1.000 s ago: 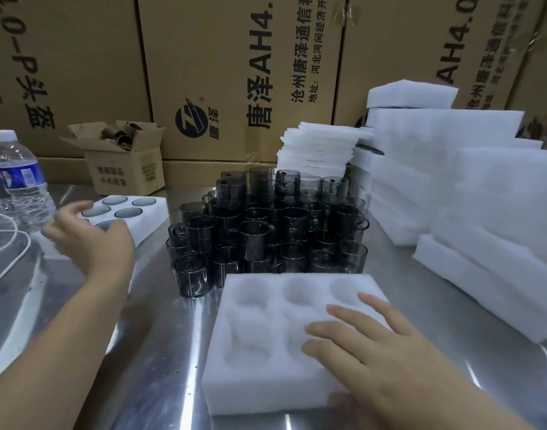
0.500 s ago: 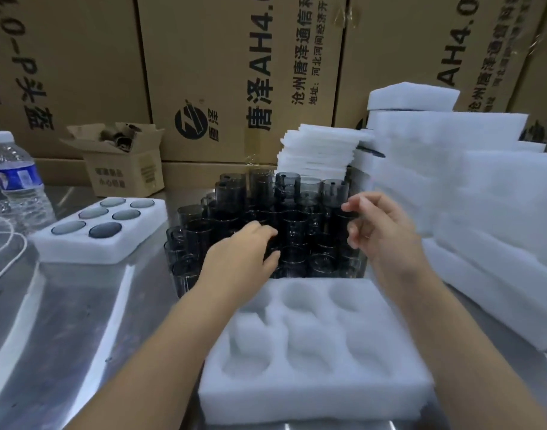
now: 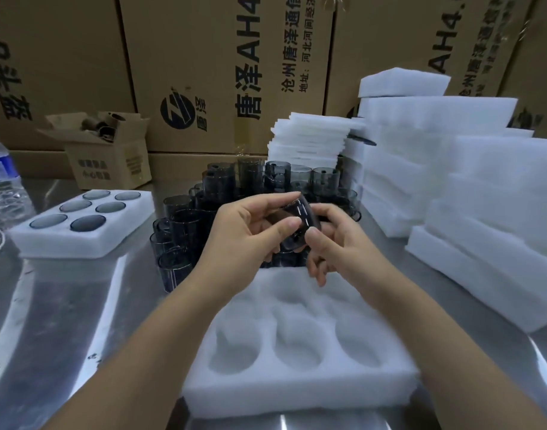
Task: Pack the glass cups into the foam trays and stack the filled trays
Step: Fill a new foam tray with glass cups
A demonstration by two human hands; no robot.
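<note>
A dark glass cup (image 3: pixel 297 225) is tilted in the air between both hands, above the far edge of an empty white foam tray (image 3: pixel 300 389) with round pockets. My left hand (image 3: pixel 244 234) grips the cup from the left, thumb and fingers curled round it. My right hand (image 3: pixel 334 240) pinches its right side. Behind the hands stands a dense cluster of dark glass cups (image 3: pixel 185 218), several stacked two high. At the left a filled foam tray (image 3: pixel 79 240) holds several cups.
Stacks of white foam trays (image 3: pixel 470 212) rise at the right. A pile of thin foam sheets (image 3: pixel 309 138) stands behind the cups. A small open carton (image 3: pixel 107 166) and a water bottle (image 3: pixel 2 187) sit at the left on the shiny metal table. Large cartons wall the back.
Both hands went from the trays to the cup cluster, and now they hold one cup lifted above the empty tray's far edge.
</note>
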